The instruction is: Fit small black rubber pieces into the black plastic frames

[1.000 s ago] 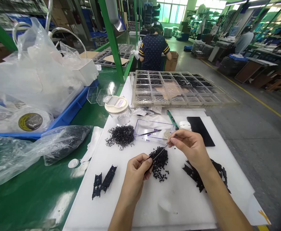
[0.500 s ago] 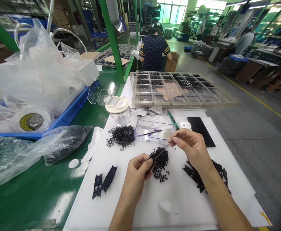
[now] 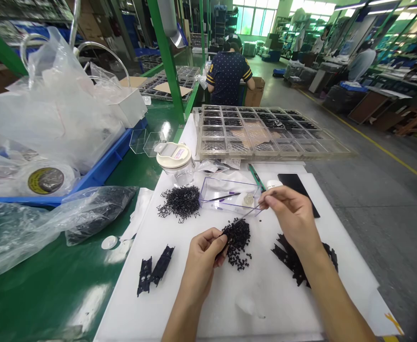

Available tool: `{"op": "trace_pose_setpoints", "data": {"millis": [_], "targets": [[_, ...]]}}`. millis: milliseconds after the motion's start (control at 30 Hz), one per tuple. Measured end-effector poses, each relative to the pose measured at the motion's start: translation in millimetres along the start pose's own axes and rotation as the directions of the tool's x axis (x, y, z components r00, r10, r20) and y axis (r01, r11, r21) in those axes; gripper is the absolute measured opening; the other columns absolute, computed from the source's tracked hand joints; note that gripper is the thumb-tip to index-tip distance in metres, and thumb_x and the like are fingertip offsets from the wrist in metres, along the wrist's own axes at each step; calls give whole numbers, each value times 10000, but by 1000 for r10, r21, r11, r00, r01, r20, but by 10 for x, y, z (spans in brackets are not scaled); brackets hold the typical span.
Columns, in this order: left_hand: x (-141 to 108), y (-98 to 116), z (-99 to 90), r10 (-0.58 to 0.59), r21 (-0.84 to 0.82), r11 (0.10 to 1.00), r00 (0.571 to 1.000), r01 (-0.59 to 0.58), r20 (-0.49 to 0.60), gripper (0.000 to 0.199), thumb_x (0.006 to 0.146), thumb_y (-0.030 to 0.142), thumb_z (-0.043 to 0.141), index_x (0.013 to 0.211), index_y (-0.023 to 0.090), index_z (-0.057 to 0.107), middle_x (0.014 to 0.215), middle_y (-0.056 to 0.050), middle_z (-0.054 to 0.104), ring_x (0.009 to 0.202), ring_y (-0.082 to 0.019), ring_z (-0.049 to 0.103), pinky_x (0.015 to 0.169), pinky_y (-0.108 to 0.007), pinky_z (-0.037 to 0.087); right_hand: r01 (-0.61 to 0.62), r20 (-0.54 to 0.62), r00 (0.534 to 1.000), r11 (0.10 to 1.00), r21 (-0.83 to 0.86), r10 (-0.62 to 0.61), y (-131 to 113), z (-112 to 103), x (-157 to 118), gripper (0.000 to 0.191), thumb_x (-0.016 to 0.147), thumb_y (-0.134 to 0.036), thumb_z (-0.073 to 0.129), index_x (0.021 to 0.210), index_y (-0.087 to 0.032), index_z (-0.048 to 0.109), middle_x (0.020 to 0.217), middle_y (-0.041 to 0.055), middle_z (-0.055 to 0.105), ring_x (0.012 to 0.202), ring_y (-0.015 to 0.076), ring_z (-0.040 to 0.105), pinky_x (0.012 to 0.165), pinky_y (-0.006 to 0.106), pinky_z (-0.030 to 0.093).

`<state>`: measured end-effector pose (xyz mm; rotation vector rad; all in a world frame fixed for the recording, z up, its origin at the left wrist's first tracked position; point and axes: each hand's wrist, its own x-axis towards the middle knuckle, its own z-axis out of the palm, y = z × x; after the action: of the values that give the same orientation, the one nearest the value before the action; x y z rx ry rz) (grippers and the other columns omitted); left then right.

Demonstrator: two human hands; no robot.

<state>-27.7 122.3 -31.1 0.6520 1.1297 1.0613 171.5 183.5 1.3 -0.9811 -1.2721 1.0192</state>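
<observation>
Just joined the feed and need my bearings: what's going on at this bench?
A person's left hand pinches a small black part beside a heap of tiny black pieces. The right hand holds a thin tool over that heap. Two flat black parts lie to the left, more under the right forearm.

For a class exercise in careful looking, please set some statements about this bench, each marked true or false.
1. The right hand holds a thin tool. True.
2. The left hand is empty. False: the left hand pinches a dark part.
3. The jar has its lid on. True.
4. The wiry pile is inside the clear box. False: the wiry pile sits beside the clear box.
5. The green cutter lies outside the box. True.
</observation>
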Motion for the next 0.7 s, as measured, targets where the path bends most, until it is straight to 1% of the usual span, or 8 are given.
{"op": "trace_pose_setpoints", "data": {"millis": [33, 100, 133, 200, 400, 500, 633, 700], "targets": [[1, -5, -4, 1, 1, 1000, 1000, -1, -1, 314, 788, 383, 760, 652, 186, 557, 547, 44, 493, 468, -63, 350, 472, -224, 201, 43, -95, 994, 998, -40, -46, 16, -21, 19, 63, 895, -283, 749, 879, -223, 750, 837, 34, 764, 738, 181, 712, 733, 332, 616], [2, -13, -9, 11, 3, 1000, 1000, -11, -3, 318, 798, 388, 755, 645, 181, 569, 559, 29, 525, 464, -66, 373, 465, -227, 212, 100, -250, 958, 981, -164, -139, 47, -62, 57, 61, 887, -274, 760, 897, -214, 753, 852, 41, 765, 763, 186, 717, 762, 337, 608], [2, -16, -11, 20, 4, 1000, 1000, -20, -6, 317, 804, 393, 751, 646, 178, 583, 572, 19, 547, 464, -67, 385, 463, -227, 222, 110, -292, 941, 969, -222, -174, 63, -79, 73, 69, 883, -272, 766, 905, -209, 754, 855, 45, 764, 775, 190, 718, 772, 339, 604], [1, -18, -12, 41, 6, 999, 999, -41, -14, 309, 820, 409, 742, 668, 171, 618, 610, -2, 596, 470, -69, 406, 462, -228, 248, 123, -314, 925, 951, -283, -213, 96, -102, 95, 88, 879, -279, 769, 915, -200, 752, 861, 52, 759, 789, 197, 715, 780, 345, 595], [-8, -53, -12, 108, 34, 994, 992, -106, -57, 293, 858, 471, 733, 949, 194, 709, 688, -17, 675, 498, -99, 449, 486, -242, 323, 123, -250, 940, 913, -389, -233, 201, -106, 100, 141, 909, -334, 728, 936, -196, 736, 886, 58, 745, 817, 214, 707, 819, 382, 584], [-20, -82, -15, 181, 97, 980, 979, -172, -93, 322, 866, 472, 738, 1030, 197, 764, 716, -19, 668, 607, -130, 502, 586, -258, 401, 113, -215, 951, 895, -431, -224, 242, -96, 105, 152, 907, -349, 720, 924, -199, 736, 872, 53, 748, 809, 215, 702, 804, 379, 578], [-38, -114, -23, 274, 201, 947, 958, -252, -89, 327, 936, 455, 671, 1133, 225, 794, 856, -44, 709, 766, -176, 565, 726, -289, 452, 101, -66, 986, 870, -482, -151, 269, -69, 141, 152, 898, -346, 715, 896, -204, 771, 891, 56, 764, 795, 212, 694, 768, 365, 568], [-42, -132, -26, 328, 243, 922, 942, -302, -75, 332, 970, 430, 626, 1193, 241, 782, 935, -54, 725, 806, -189, 590, 766, -303, 468, 99, -6, 993, 852, -515, -119, 256, -68, 170, 173, 883, -340, 730, 978, -208, 788, 934, 58, 765, 806, 215, 684, 788, 381, 556]]}}
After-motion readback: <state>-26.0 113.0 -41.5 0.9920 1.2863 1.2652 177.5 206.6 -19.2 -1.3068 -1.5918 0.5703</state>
